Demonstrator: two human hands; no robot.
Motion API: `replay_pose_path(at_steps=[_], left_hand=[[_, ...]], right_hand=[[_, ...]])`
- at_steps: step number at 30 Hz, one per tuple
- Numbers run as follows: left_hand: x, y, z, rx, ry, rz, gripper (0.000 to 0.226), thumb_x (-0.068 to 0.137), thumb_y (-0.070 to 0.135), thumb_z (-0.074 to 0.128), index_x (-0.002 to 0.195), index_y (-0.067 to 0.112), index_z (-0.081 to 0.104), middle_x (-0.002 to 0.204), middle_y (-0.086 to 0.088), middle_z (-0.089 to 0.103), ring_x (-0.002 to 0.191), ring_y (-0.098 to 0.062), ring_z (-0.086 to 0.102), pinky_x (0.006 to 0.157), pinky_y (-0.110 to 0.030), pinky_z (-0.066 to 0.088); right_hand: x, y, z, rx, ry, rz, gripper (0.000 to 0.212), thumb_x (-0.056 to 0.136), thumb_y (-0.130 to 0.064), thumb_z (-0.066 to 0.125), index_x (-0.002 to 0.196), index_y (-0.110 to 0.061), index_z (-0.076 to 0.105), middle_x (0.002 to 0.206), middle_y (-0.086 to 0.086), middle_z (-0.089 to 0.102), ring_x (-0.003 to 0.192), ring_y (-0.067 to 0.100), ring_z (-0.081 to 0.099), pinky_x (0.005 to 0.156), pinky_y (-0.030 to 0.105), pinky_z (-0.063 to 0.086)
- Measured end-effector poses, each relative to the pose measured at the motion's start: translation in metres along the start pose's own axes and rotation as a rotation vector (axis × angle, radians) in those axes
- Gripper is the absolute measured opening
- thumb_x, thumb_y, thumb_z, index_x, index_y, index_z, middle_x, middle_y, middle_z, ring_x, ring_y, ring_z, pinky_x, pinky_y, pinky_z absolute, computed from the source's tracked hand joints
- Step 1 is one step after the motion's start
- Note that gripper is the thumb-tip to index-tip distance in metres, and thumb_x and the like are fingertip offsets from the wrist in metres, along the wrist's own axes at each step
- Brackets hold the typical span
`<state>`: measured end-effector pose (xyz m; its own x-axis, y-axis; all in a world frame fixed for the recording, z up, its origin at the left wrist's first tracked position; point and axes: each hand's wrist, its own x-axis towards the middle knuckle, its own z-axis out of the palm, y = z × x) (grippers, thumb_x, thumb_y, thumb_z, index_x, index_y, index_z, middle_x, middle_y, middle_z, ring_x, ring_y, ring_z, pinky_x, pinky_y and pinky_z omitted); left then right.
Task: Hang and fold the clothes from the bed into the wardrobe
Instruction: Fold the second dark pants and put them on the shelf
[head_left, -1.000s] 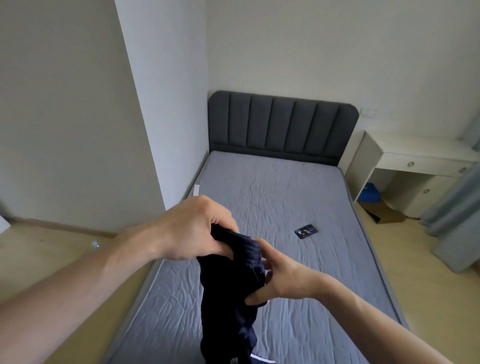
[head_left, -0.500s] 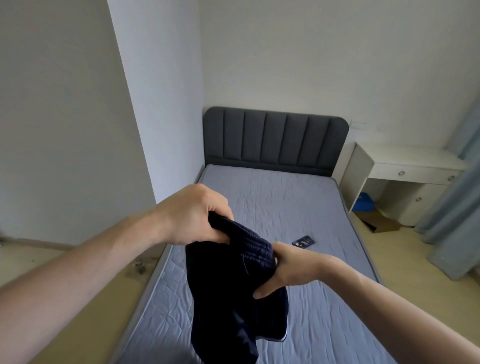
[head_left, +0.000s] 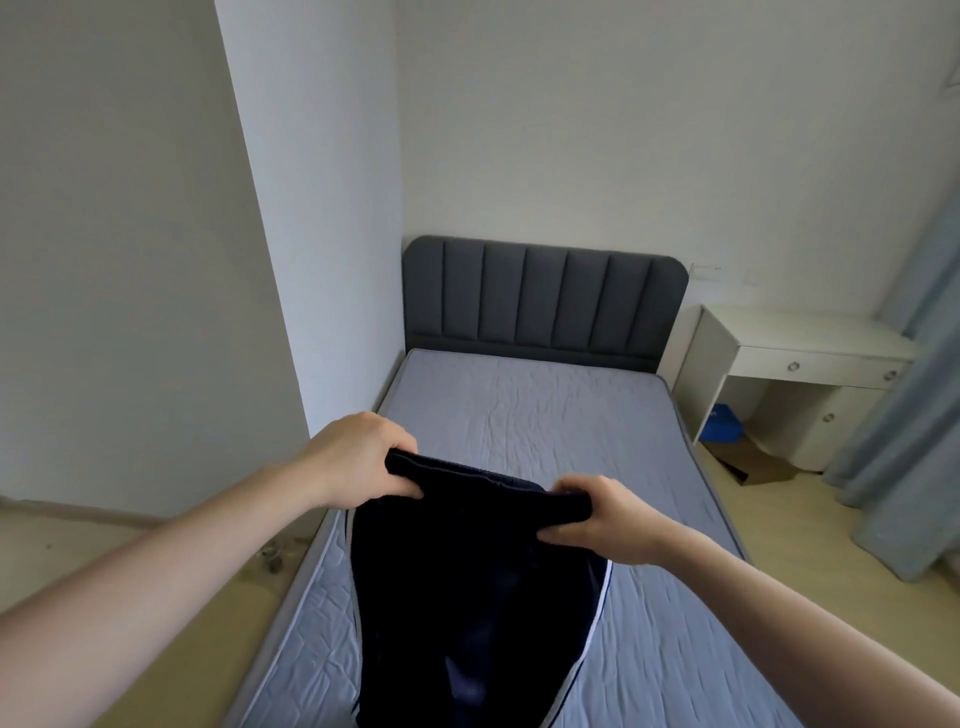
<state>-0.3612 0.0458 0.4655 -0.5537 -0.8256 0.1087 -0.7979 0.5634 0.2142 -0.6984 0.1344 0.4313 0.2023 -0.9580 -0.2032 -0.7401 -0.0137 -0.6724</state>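
A pair of dark navy shorts (head_left: 467, 597) with thin white side stripes hangs in front of me over the foot of the bed (head_left: 545, 415). My left hand (head_left: 358, 457) grips the left end of the waistband. My right hand (head_left: 597, 514) grips the right end, so the waistband is stretched flat between them. The grey mattress shows no other clothes. The wardrobe is not in view.
A dark grey padded headboard (head_left: 540, 296) stands against the far wall. A white desk with drawers (head_left: 795, 353) sits right of the bed, with a blue box (head_left: 724, 423) and cardboard under it. A grey-blue curtain (head_left: 914, 405) hangs at far right. A wall corner (head_left: 270, 291) juts out at left.
My hands have moved apart and spread the bunched shorts out by the waistband. My head has tilted up, and the shorts now hide the phone on the mattress.
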Motion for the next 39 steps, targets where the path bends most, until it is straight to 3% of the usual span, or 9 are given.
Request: replay_pose_path(at_steps=[4, 10, 13, 16, 20, 24, 27, 33, 39], left_hand=[[0.034, -0.012, 0.015, 0.116, -0.071, -0.169, 0.037, 0.079, 0.063, 0.072, 0.075, 0.027, 0.067, 0.067, 0.008, 0.062, 0.066, -0.015, 0.061, 0.053, -0.027, 0.037], [0.109, 0.001, -0.063, -0.24, 0.285, -0.27, 0.038, 0.078, 0.04, 0.083, 0.059, 0.022, 0.056, 0.062, 0.005, 0.058, 0.059, -0.015, 0.054, 0.05, -0.027, 0.032], [0.135, 0.016, -0.116, -0.33, 0.456, -0.245, 0.032, 0.078, 0.039, 0.085, 0.066, 0.021, 0.061, 0.066, 0.005, 0.061, 0.064, -0.015, 0.055, 0.052, -0.026, 0.036], [0.147, 0.036, -0.157, -0.364, 0.661, -0.171, 0.025, 0.083, 0.035, 0.082, 0.072, 0.025, 0.063, 0.074, 0.005, 0.064, 0.072, -0.017, 0.057, 0.059, -0.026, 0.039], [0.137, 0.054, -0.176, -0.361, 0.799, -0.014, 0.019, 0.085, 0.028, 0.08, 0.075, 0.026, 0.063, 0.072, 0.012, 0.063, 0.07, -0.014, 0.057, 0.061, -0.025, 0.039], [0.111, 0.053, -0.137, -0.389, 0.736, 0.059, 0.011, 0.082, 0.019, 0.079, 0.081, 0.027, 0.072, 0.074, 0.017, 0.067, 0.073, -0.003, 0.061, 0.063, -0.019, 0.042], [0.086, 0.042, -0.07, -0.404, 0.588, 0.048, 0.022, 0.077, 0.009, 0.076, 0.083, 0.03, 0.073, 0.077, 0.021, 0.068, 0.079, 0.001, 0.063, 0.064, -0.007, 0.04], [0.024, 0.011, 0.116, -0.382, 0.137, -0.147, 0.026, 0.065, 0.008, 0.067, 0.072, 0.033, 0.068, 0.081, 0.016, 0.066, 0.079, -0.008, 0.063, 0.072, -0.033, 0.052], [-0.045, 0.006, 0.301, -0.34, -0.269, -0.271, 0.036, 0.072, 0.006, 0.057, 0.068, 0.041, 0.056, 0.084, 0.022, 0.06, 0.086, 0.003, 0.052, 0.073, -0.015, 0.042]], right_hand=[[0.036, -0.005, -0.02, -0.355, 0.198, -0.001, 0.025, 0.085, -0.052, 0.077, 0.088, -0.027, 0.07, 0.082, -0.008, 0.069, 0.079, 0.016, 0.068, 0.072, 0.039, 0.059], [0.073, -0.045, -0.119, -0.388, 0.573, 0.017, 0.043, 0.07, -0.069, 0.081, 0.091, -0.035, 0.065, 0.079, -0.016, 0.067, 0.074, 0.011, 0.066, 0.063, 0.031, 0.052], [0.073, -0.066, -0.165, -0.384, 0.728, -0.021, 0.055, 0.068, -0.074, 0.079, 0.102, -0.033, 0.064, 0.087, -0.015, 0.069, 0.078, 0.012, 0.067, 0.068, 0.034, 0.057], [0.07, -0.085, -0.197, -0.385, 0.921, -0.103, 0.059, 0.071, -0.07, 0.08, 0.11, -0.031, 0.058, 0.101, -0.006, 0.071, 0.093, 0.023, 0.067, 0.07, 0.035, 0.05], [0.049, -0.094, -0.214, -0.296, 0.988, -0.197, 0.056, 0.071, -0.066, 0.082, 0.105, -0.036, 0.049, 0.098, -0.009, 0.067, 0.09, 0.024, 0.066, 0.071, 0.037, 0.052], [0.025, -0.069, -0.188, -0.262, 0.887, -0.267, 0.06, 0.07, -0.056, 0.088, 0.105, -0.032, 0.046, 0.114, 0.001, 0.071, 0.095, 0.024, 0.066, 0.077, 0.04, 0.055], [0.017, -0.026, -0.138, -0.265, 0.734, -0.254, 0.062, 0.067, -0.051, 0.091, 0.096, -0.036, 0.038, 0.096, -0.011, 0.064, 0.08, 0.009, 0.057, 0.064, 0.033, 0.046], [0.013, 0.099, 0.021, -0.314, 0.23, -0.012, 0.05, 0.074, -0.047, 0.084, 0.079, -0.043, 0.034, 0.088, -0.012, 0.05, 0.075, 0.013, 0.05, 0.067, 0.032, 0.045], [0.001, 0.219, 0.174, -0.241, -0.079, 0.223, 0.038, 0.084, -0.044, 0.076, 0.078, -0.03, 0.04, 0.089, -0.01, 0.045, 0.074, 0.016, 0.047, 0.064, 0.028, 0.04]])
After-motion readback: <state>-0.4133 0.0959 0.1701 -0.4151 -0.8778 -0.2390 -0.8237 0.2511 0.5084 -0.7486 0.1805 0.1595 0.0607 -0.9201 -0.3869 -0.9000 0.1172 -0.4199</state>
